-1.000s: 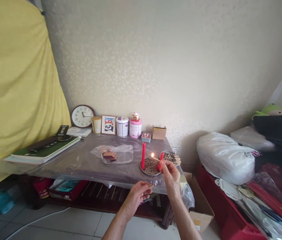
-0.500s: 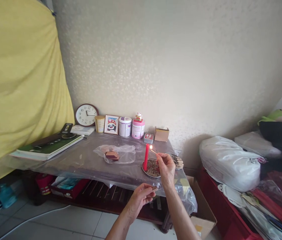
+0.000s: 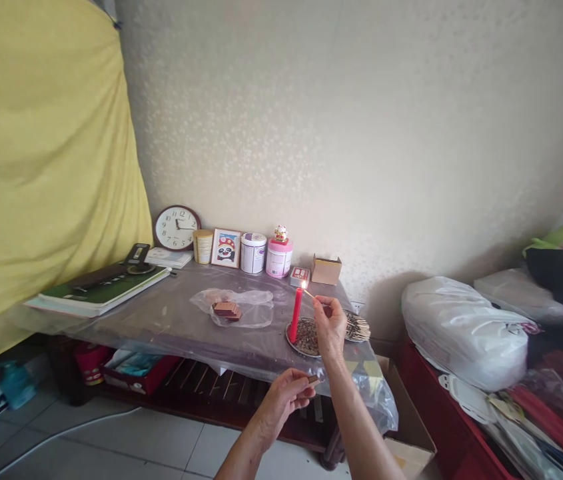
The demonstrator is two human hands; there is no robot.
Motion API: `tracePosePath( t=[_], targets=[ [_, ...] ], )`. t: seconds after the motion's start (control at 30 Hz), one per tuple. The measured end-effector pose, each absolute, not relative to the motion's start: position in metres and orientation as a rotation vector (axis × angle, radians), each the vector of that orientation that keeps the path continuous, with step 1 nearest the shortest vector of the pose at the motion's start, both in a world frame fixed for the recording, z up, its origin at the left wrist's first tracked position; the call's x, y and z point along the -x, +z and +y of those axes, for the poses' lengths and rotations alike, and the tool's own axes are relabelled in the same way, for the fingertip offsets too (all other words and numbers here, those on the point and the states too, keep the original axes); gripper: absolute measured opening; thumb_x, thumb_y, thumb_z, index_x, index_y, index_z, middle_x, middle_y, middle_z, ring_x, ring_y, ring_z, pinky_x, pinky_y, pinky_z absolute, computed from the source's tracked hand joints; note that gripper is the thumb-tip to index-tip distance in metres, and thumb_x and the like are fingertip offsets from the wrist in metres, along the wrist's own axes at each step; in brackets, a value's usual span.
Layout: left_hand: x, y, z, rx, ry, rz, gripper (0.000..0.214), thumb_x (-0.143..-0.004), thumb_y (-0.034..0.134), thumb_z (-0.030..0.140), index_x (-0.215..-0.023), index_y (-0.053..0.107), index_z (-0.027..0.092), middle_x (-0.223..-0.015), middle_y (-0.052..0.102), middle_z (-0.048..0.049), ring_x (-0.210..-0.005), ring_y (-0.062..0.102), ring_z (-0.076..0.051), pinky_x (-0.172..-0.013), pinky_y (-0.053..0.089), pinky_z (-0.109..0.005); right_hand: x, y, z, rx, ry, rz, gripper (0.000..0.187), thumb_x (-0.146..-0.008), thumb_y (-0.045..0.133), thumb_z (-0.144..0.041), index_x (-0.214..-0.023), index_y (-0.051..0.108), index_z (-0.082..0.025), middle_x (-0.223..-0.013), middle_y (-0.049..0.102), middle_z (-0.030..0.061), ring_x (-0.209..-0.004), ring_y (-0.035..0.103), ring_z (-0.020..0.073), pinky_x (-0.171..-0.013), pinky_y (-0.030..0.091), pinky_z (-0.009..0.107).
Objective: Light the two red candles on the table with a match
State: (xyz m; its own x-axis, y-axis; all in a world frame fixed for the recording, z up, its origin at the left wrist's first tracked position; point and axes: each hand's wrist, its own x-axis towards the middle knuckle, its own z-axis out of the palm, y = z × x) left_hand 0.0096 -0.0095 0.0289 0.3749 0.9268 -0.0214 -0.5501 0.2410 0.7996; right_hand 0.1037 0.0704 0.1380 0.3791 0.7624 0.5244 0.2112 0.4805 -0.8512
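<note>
My right hand [image 3: 330,327] pinches a burning match [image 3: 308,293], its flame touching or almost touching the top of a red candle [image 3: 296,317]. The candle stands upright at the left side of a round plate [image 3: 306,352] covered in dark, speckled bits. Lower and nearer to me, my left hand [image 3: 288,397] is closed on a small flat brown piece [image 3: 313,381], held clear of the table's front edge. Behind my right hand, a second plate of matchsticks [image 3: 358,327] is partly hidden. Similar brown pieces [image 3: 227,311] lie stacked on a clear plastic bag [image 3: 256,313].
Along the wall stand a clock [image 3: 178,227], a panda picture [image 3: 226,249], tins [image 3: 253,253], a matchbox [image 3: 300,277] and a small cardboard box [image 3: 326,269]. Books [image 3: 96,290] lie left on the plastic-covered table [image 3: 176,320]. White bags [image 3: 466,333] fill the right side.
The match flame has moved from just right of the candle to its top. My left hand has stayed low with the brown piece. The view has shifted slightly.
</note>
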Motion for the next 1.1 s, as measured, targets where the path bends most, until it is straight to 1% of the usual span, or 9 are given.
tracePosePath(
  t=[0.13, 0.3, 0.8, 1.1],
  targets=[
    [-0.0103, 0.0278, -0.0085, -0.794, 1.087, 0.567, 0.017, -0.074, 0.065, 0.033, -0.082, 0.061, 0.018, -0.086, 0.068, -0.0053, -0.085, 0.060, -0.016, -0.078, 0.037, -0.029, -0.1030, 0.1362, 0.0745, 1.084, 0.411, -1.187, 0.027, -0.072, 0.059, -0.043, -0.080, 0.062, -0.017, -0.056, 0.054, -0.0029, -0.050, 0.044, 0.0129, -0.051, 0.036, 0.025],
    [-0.0104, 0.0296, -0.0087, -0.797, 1.087, 0.572, 0.017, -0.074, 0.065, 0.033, -0.082, 0.061, 0.018, -0.086, 0.068, -0.0056, -0.084, 0.060, -0.016, -0.078, 0.037, -0.029, -0.1023, 0.1375, 0.0769, 1.114, 0.383, -1.202, 0.025, -0.073, 0.056, -0.041, -0.079, 0.061, -0.017, -0.057, 0.053, -0.0026, -0.051, 0.044, 0.0130, -0.052, 0.035, 0.025],
    [-0.0110, 0.0328, -0.0095, -0.774, 1.085, 0.587, 0.021, -0.070, 0.068, 0.036, -0.080, 0.062, 0.018, -0.084, 0.069, -0.0055, -0.084, 0.060, -0.018, -0.078, 0.037, -0.031, -0.1019, 0.1406, 0.0761, 1.121, 0.363, -1.224, 0.026, -0.073, 0.057, -0.041, -0.079, 0.063, -0.017, -0.055, 0.054, -0.0030, -0.049, 0.045, 0.0128, -0.051, 0.036, 0.024],
    [-0.0117, 0.0319, -0.0096, -0.765, 1.076, 0.589, 0.020, -0.071, 0.067, 0.033, -0.079, 0.060, 0.017, -0.085, 0.068, -0.0058, -0.083, 0.060, -0.017, -0.078, 0.037, -0.030, -0.1024, 0.1403, 0.0761, 1.114, 0.368, -1.229, 0.025, -0.074, 0.057, -0.041, -0.078, 0.062, -0.018, -0.054, 0.054, -0.0039, -0.049, 0.045, 0.0129, -0.052, 0.036, 0.025]
  ],
)
